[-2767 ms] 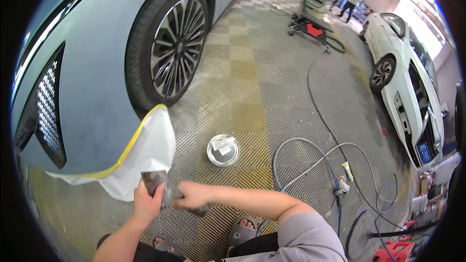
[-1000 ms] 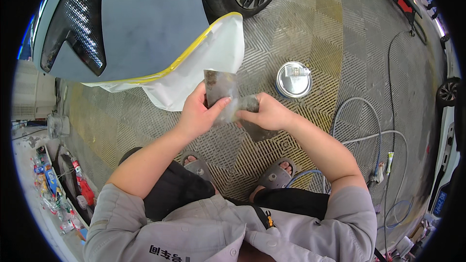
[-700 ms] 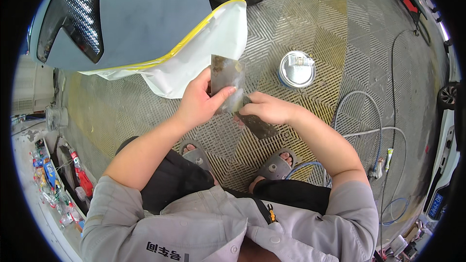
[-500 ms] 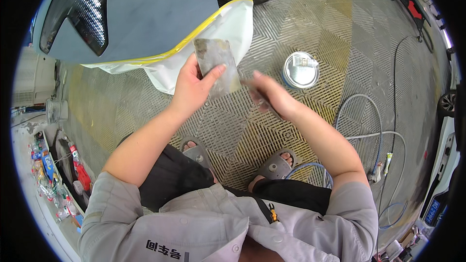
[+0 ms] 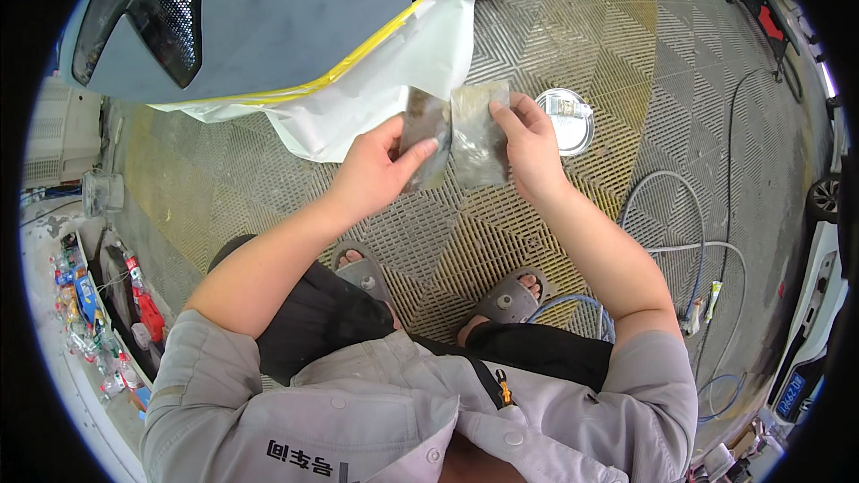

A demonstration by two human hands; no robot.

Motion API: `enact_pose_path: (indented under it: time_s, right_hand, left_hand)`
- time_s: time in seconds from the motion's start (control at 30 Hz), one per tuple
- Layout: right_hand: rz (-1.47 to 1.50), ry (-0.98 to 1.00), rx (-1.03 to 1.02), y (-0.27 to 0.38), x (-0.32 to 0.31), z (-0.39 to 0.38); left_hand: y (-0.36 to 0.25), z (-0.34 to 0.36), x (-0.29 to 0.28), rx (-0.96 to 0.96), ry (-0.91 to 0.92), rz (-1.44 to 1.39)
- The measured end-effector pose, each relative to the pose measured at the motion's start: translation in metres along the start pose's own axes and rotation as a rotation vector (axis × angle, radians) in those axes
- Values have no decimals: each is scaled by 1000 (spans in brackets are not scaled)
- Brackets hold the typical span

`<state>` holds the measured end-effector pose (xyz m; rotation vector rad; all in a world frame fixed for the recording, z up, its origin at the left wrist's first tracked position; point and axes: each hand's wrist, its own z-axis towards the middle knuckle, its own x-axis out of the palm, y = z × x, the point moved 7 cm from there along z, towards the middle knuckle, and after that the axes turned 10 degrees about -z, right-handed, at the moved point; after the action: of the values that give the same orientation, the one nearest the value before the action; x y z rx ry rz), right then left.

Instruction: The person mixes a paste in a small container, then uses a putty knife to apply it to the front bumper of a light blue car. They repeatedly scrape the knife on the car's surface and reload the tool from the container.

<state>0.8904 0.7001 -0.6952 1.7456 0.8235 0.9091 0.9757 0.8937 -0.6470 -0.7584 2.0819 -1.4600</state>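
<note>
Plate (image 5: 480, 145) in R hand (image 5: 535, 148); 2nd plate (image 5: 424, 114), L hand (image 5: 369, 173).

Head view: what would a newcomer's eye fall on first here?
Front and centre, the left hand and right hand each hold a thin, smeared plate, the left plate and right plate side by side. Beyond them, yellow tape edges a white sheet along the bottom of a grey-blue car panel. A round can stands on the floor just beyond the right hand.
</note>
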Motion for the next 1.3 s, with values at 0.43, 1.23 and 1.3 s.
enact_pose_path:
  time_s: [0.43, 1.23, 1.3]
  right_hand:
    - [38, 82, 309, -35, -7, 14]
    - [69, 226, 284, -62, 0, 8]
    - [68, 29, 359, -76, -32, 21]
  left_hand:
    - [-1, 0, -11, -56, -54, -177]
    - [3, 2, -2, -103, -30, -200]
    - [1, 1, -5, -96, -40, -215]
